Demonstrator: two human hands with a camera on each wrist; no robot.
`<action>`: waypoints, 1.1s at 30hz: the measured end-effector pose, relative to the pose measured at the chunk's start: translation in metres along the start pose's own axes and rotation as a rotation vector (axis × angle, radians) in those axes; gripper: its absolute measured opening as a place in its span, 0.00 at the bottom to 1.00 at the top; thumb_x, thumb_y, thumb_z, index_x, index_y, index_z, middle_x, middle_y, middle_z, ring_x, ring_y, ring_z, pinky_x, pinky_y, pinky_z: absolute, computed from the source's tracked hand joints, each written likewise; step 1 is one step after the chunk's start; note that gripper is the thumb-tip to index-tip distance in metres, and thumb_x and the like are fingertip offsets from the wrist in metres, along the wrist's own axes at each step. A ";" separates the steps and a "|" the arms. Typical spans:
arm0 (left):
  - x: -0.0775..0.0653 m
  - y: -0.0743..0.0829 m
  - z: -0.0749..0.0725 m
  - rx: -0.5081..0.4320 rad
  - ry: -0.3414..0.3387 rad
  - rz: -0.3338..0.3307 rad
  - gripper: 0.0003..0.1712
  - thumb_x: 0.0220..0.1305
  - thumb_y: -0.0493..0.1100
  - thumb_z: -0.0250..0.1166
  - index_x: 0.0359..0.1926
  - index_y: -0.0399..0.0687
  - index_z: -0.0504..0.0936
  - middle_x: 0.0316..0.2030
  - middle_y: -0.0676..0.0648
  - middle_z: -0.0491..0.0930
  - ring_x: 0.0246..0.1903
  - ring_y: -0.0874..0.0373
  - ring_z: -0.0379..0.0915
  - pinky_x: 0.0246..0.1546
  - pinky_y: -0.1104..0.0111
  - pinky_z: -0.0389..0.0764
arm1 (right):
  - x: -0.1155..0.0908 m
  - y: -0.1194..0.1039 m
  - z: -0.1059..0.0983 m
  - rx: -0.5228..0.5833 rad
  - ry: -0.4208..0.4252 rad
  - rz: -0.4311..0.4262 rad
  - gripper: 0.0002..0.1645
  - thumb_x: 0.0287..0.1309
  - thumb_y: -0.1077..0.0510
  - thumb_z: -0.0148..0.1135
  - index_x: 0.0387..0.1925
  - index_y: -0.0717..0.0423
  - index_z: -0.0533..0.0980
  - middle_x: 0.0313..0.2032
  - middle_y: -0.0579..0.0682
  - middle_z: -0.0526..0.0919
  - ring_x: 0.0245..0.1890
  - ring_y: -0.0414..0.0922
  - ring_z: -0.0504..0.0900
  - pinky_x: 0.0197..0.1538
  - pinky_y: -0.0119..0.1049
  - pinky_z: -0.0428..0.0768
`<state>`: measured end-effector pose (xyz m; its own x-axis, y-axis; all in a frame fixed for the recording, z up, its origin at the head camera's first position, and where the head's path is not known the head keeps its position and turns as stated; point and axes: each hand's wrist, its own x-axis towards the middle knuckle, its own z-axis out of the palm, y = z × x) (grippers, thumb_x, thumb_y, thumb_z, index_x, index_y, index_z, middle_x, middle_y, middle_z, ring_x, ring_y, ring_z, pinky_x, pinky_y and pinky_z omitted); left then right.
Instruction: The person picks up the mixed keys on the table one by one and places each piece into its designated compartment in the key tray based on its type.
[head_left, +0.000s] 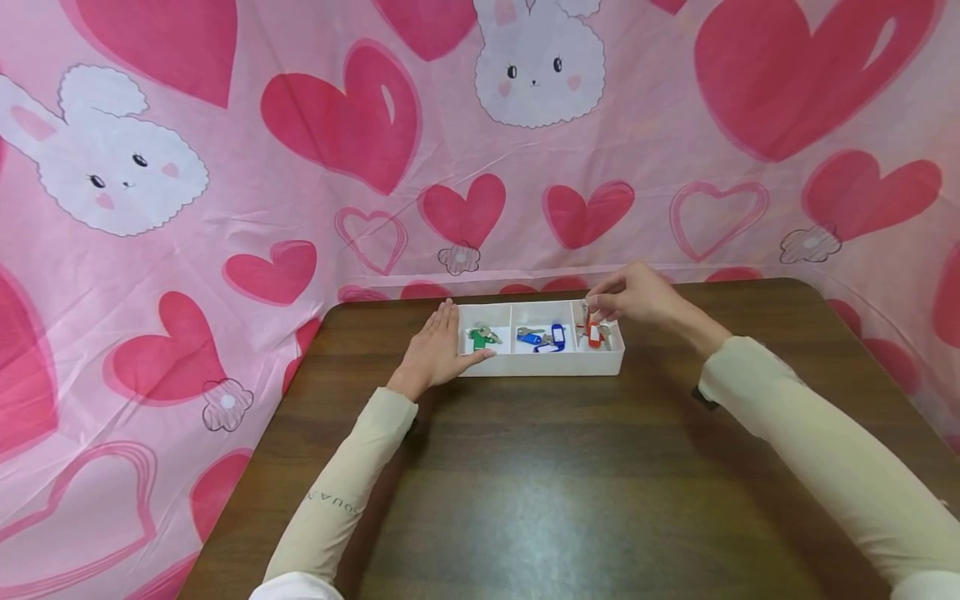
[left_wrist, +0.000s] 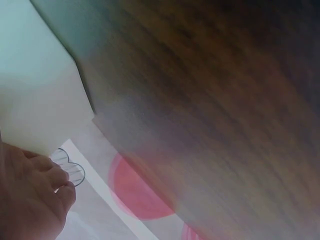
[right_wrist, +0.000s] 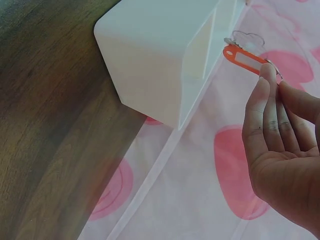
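Note:
A long white divided box (head_left: 540, 366) stands near the back of the table. My left hand (head_left: 435, 350) lies along its left end with straight fingers, the thumb reaching over the front wall. Over the right compartment, my right hand (head_left: 633, 293) pinches a key with an orange-red key tag (right_wrist: 245, 59); the key is mostly hidden by the fingertips. Below it, a red key tag (head_left: 595, 335) and keys show in that compartment. Keys with blue tags (head_left: 558, 337) lie in the middle compartment, keys with a green tag (head_left: 478, 339) in the left one.
The brown wooden table (head_left: 517, 492) extends in front of the box. A pink cloth (head_left: 465, 133) with hearts and rabbits hangs close behind the table and along its sides.

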<state>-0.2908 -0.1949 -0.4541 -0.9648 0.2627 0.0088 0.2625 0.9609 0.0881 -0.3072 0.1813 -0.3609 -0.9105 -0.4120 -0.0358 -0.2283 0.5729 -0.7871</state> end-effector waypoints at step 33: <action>0.000 -0.001 0.000 -0.018 -0.007 0.001 0.71 0.60 0.86 0.49 0.84 0.36 0.44 0.85 0.38 0.45 0.86 0.45 0.38 0.85 0.53 0.48 | 0.029 0.010 0.005 -0.028 -0.019 0.072 0.14 0.71 0.64 0.63 0.49 0.73 0.85 0.40 0.67 0.91 0.34 0.52 0.91 0.41 0.40 0.91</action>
<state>-0.2913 -0.1956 -0.4541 -0.9644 0.2644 0.0022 0.2632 0.9589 0.1062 -0.3345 0.1716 -0.3728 -0.9181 -0.3824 -0.1039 -0.1723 0.6214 -0.7643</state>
